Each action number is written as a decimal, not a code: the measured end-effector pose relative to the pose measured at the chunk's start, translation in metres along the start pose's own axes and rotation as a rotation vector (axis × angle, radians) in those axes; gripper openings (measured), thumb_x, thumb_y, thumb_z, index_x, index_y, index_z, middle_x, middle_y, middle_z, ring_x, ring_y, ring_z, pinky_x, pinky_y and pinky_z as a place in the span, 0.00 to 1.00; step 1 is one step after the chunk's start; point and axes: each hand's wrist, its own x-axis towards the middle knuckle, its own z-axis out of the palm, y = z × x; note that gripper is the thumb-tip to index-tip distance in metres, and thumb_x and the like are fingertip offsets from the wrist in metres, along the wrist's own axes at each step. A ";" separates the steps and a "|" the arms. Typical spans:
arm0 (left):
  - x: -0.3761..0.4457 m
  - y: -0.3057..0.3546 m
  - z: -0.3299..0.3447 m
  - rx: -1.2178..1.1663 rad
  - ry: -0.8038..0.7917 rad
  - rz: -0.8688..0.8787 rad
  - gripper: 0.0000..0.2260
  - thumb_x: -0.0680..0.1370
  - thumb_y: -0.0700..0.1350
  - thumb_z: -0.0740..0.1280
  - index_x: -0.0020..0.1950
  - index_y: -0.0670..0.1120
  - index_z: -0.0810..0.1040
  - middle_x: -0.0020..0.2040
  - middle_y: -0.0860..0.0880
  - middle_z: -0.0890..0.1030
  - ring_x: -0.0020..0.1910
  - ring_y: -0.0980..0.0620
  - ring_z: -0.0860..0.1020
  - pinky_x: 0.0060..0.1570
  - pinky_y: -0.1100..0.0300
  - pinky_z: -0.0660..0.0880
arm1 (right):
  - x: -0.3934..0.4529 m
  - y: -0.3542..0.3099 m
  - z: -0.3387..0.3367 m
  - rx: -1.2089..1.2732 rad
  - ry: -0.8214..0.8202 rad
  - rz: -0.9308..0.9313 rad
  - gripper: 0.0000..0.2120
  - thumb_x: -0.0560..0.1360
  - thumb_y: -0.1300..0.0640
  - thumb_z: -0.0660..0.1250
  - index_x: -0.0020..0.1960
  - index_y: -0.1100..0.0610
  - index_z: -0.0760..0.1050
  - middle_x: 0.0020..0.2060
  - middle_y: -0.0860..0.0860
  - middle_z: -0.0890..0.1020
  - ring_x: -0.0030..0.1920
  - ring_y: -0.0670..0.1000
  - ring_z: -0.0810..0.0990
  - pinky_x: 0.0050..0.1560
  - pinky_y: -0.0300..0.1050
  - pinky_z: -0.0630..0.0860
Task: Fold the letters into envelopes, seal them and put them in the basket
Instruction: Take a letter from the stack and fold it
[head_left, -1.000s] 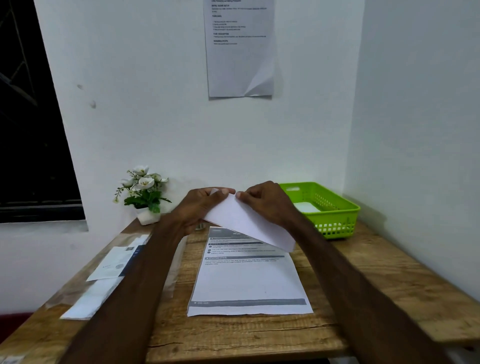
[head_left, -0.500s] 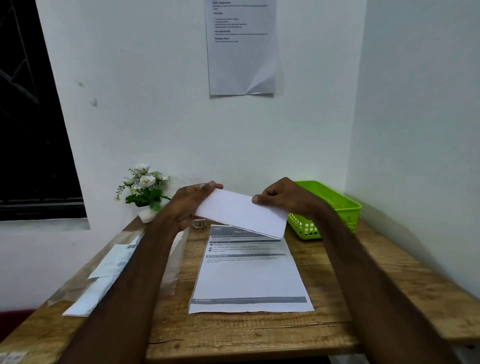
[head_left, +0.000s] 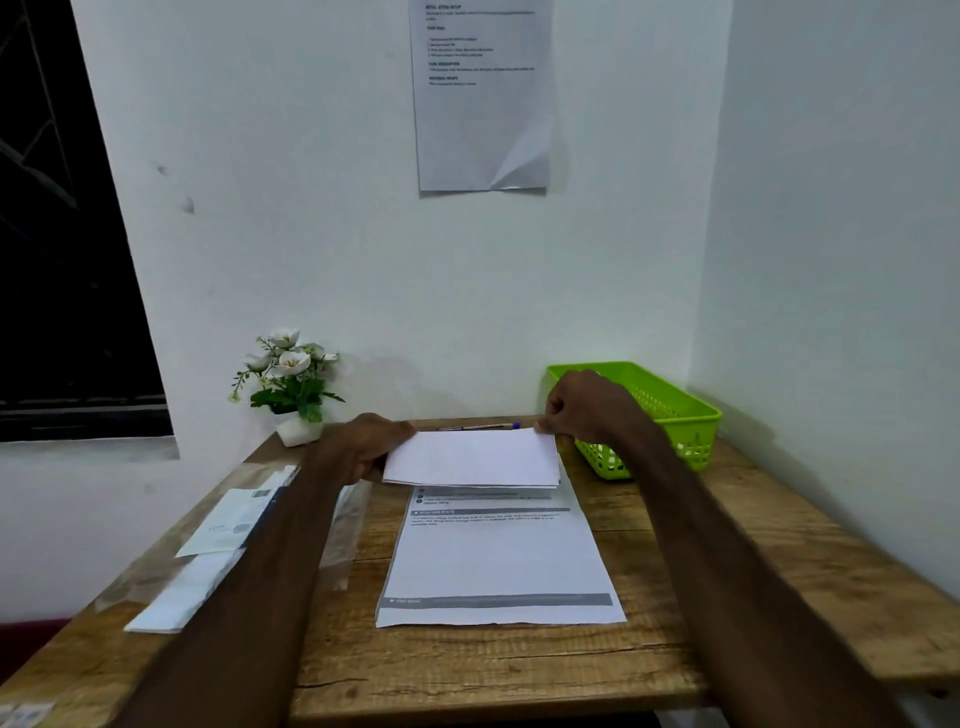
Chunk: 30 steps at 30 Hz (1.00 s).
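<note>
Wooden desk tucked into a white corner, dark window at left, printed notice taped on the wall above, small white-flowered plant at the back. Green basket sits back right; its contents hidden behind the right hand. That hand pinches the folded letter at its right corner, the left hand grips its left edge, just above a flat printed sheet. Envelopes lie left, a pen behind
</note>
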 end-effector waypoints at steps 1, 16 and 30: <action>0.000 -0.002 0.004 0.031 0.008 -0.008 0.15 0.81 0.47 0.69 0.60 0.36 0.78 0.50 0.38 0.85 0.43 0.43 0.83 0.45 0.48 0.82 | 0.000 -0.001 0.001 -0.033 0.017 0.014 0.14 0.71 0.49 0.75 0.30 0.52 0.76 0.31 0.47 0.82 0.39 0.49 0.82 0.37 0.41 0.70; -0.005 0.004 0.009 0.535 0.272 0.187 0.15 0.75 0.56 0.73 0.40 0.44 0.85 0.32 0.48 0.83 0.31 0.46 0.83 0.41 0.52 0.83 | 0.004 -0.032 0.019 0.051 0.115 -0.125 0.06 0.72 0.46 0.69 0.41 0.46 0.82 0.40 0.50 0.84 0.47 0.52 0.81 0.41 0.43 0.68; -0.006 0.020 -0.010 0.437 0.309 0.482 0.11 0.77 0.52 0.70 0.38 0.50 0.86 0.35 0.55 0.86 0.33 0.55 0.81 0.38 0.54 0.79 | -0.055 -0.131 0.062 0.410 -0.016 -0.634 0.05 0.76 0.53 0.73 0.48 0.52 0.87 0.41 0.47 0.87 0.37 0.40 0.77 0.40 0.34 0.73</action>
